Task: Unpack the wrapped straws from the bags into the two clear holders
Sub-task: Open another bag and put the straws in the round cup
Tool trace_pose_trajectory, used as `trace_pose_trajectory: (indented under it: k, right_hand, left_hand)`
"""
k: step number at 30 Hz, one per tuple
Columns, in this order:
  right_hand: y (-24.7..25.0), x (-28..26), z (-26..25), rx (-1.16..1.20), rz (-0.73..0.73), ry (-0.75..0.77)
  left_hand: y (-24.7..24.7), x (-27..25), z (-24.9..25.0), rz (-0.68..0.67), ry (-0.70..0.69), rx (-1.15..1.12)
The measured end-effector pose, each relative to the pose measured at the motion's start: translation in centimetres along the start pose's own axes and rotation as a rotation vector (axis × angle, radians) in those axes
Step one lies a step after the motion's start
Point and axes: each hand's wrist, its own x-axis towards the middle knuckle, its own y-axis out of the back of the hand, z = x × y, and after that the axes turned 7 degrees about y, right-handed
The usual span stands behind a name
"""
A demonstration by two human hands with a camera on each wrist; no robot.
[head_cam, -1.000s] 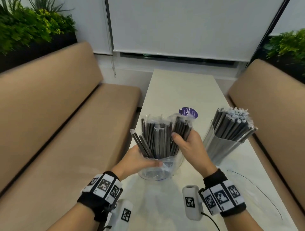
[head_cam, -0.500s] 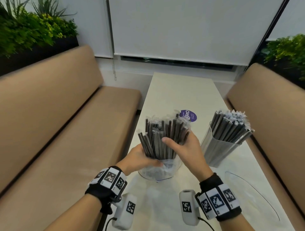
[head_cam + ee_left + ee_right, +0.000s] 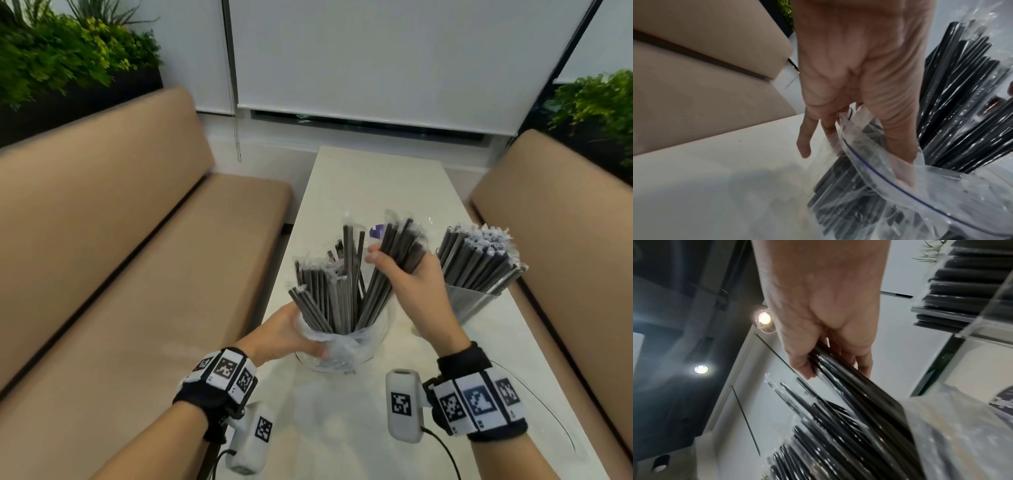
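Clear plastic bag (image 3: pixel 346 346) stands near the table's (image 3: pixel 376 192) front edge, full of dark wrapped straws (image 3: pixel 329 298). I see my left hand (image 3: pixel 284 334) gripping its rim, thumb inside. My right hand (image 3: pixel 407 284) is closed around a bundle (image 3: pixel 394 260) half lifted out. Beside it, toward the right edge, a clear holder (image 3: pixel 469 301) is packed with straws.

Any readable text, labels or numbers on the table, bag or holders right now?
None can be read.
Purple sticker on the table: mostly hidden behind the straws; no letters legible.
Wristbands: black-and-white square code markers only, no words.
Bag: a blue seal line, no print.
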Motion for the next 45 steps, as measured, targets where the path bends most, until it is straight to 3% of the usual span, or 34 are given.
trace_pose_trajectory:
  k: [8, 14, 20, 24, 26, 31, 36, 41, 45]
  right_hand:
    - [0.7, 1.6, -2.1, 0.052, -0.018, 0.081]
    - [-1.3, 0.0, 2.7, -0.138, -0.254, -0.072]
    - [-1.4, -0.7, 4.5, 0.004, -0.192, -0.161]
    - [-0.6, -0.9, 4.8, 0.002, 0.094, -0.165]
    - [-0.5, -1.2, 5.0, 0.023, 0.154, -0.198]
    - [-1.4, -2.9, 5.3, 0.079, 0.078, -0.244]
    - [-3.5, -4.6, 3.6, 0.127, 0.055, -0.184]
    - [-1.3, -3.9, 1.0, 0.133, -0.117, -0.109]
    - [0.3, -2.7, -0.2, 0.137, 0.021, -0.072]
  left_hand:
    - [1.5, 0.6, 1.1, 0.037, -0.012, 0.083]
    - [1.6, 1.0, 1.1, 0.054, 0.043, 0.154]
    - [1.3, 0.6, 1.3, -0.044, 0.064, 0.119]
    - [0.8, 0.4, 1.1, 0.102, 0.07, 0.098]
    - [0.4, -0.3, 1.0, 0.158, 0.09, 0.049]
    - [-1.4, -2.0, 1.6, 0.014, -0.004, 0.083]
    - [-4.1, -1.8, 2.7, 0.1, -0.146, -0.151]
    - [-3.0, -2.0, 3.1, 0.228, -0.098, -0.258]
    - [-2.4, -1.7, 2.4, 0.268, -0.06, -0.27]
